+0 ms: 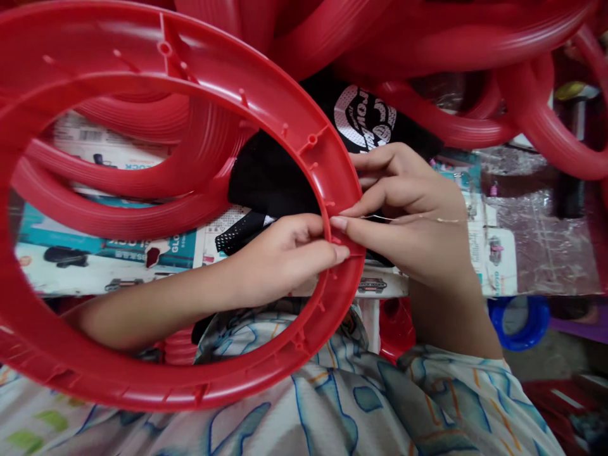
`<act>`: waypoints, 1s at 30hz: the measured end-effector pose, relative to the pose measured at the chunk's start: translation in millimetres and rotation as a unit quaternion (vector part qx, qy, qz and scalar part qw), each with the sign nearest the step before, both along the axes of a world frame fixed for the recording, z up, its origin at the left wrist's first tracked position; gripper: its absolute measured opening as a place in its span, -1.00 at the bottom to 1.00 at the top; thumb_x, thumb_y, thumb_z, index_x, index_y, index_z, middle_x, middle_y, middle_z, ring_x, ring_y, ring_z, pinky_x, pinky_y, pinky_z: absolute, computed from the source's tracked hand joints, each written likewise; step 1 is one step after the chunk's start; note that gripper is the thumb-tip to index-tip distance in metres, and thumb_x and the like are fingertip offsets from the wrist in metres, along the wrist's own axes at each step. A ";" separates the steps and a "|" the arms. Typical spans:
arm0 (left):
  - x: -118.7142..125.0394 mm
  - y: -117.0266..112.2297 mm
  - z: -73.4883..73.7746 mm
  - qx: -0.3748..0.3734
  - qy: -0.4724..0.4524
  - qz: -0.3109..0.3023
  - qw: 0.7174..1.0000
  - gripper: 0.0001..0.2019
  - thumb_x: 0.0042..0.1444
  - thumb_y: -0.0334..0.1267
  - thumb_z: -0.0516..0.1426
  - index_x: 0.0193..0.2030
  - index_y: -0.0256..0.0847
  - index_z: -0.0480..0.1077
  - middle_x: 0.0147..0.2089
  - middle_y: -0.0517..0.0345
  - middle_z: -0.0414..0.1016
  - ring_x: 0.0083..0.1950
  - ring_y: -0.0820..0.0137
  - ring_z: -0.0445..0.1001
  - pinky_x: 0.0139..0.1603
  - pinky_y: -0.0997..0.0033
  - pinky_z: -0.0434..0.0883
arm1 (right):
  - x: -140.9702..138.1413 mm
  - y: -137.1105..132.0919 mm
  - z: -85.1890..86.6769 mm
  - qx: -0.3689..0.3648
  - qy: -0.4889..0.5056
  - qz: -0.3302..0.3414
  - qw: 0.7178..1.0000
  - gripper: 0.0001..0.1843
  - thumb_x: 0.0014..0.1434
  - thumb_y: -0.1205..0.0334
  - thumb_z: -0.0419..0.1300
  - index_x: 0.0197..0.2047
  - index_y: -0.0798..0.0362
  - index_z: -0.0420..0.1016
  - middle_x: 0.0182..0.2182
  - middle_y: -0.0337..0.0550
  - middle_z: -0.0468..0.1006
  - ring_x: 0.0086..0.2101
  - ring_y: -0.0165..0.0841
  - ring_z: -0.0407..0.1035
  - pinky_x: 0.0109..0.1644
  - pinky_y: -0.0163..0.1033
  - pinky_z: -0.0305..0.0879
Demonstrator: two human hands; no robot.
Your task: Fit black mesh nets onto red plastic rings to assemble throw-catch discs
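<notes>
Red plastic ring (294, 136), a wide hoop with moulded ribs and small pegs on its flat face, is held up over the person's lap, just in front of the near edge of the table (394, 288). The left hand (285, 253) reaches through the hoop's opening and its fingers (323, 253) are closed in a pinch on the inner rim at the hoop's right side. The right hand (413, 215) meets it from outside, fingertips (344, 221) pressed shut on the same stretch of rim. It looks light and thin-walled, stiff enough to keep its shape yet likely to flex if squeezed. The plastic is smooth, so the ribbed band gives the surest hold, while the little pegs seem easy to snap. Behind it, toward the table's far edge, lie a pile of red hoops (451, 44), a black cloth (280, 177) and printed cartons (109, 253)
</notes>
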State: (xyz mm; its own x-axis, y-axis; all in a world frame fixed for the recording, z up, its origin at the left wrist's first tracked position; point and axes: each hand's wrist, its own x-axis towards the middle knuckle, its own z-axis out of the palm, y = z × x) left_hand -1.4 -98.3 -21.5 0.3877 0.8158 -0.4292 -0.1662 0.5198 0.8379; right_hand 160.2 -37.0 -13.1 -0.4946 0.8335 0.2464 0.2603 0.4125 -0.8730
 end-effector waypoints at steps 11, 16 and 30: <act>9.1 3.8 -11.4 0.110 -0.106 0.139 0.978 -0.72 0.19 -0.38 0.15 0.02 -0.17 0.22 -0.12 0.18 0.50 -0.21 0.53 0.53 -0.38 0.69 0.46 | 6.4 7.8 0.6 -0.017 0.005 0.039 0.999 -0.94 0.06 0.34 0.34 -0.39 -0.02 0.62 -0.04 -0.24 0.54 -0.04 -0.27 0.46 0.10 -0.08 0.41; 4.2 4.8 -9.8 0.114 -0.079 0.140 0.980 -0.72 0.18 -0.40 0.13 0.02 -0.17 0.22 -0.20 0.24 0.50 -0.28 0.56 0.50 -0.35 0.65 0.48 | 8.7 12.3 -1.0 -0.023 0.022 0.071 0.997 -0.93 0.09 0.32 0.33 -0.35 -0.05 0.63 0.00 -0.26 0.53 -0.02 -0.25 0.46 0.09 -0.03 0.43; 5.5 -1.2 -17.7 0.091 0.085 0.001 0.992 -0.72 0.12 -0.36 0.12 -0.05 -0.15 0.16 -0.23 0.25 0.38 -0.28 0.51 0.41 -0.39 0.57 0.35 | 12.1 15.1 -1.6 0.176 0.002 0.087 0.980 -0.97 0.14 0.19 0.29 -0.33 -0.14 0.59 0.03 -0.23 0.41 0.00 -0.24 0.34 -0.12 -0.18 0.46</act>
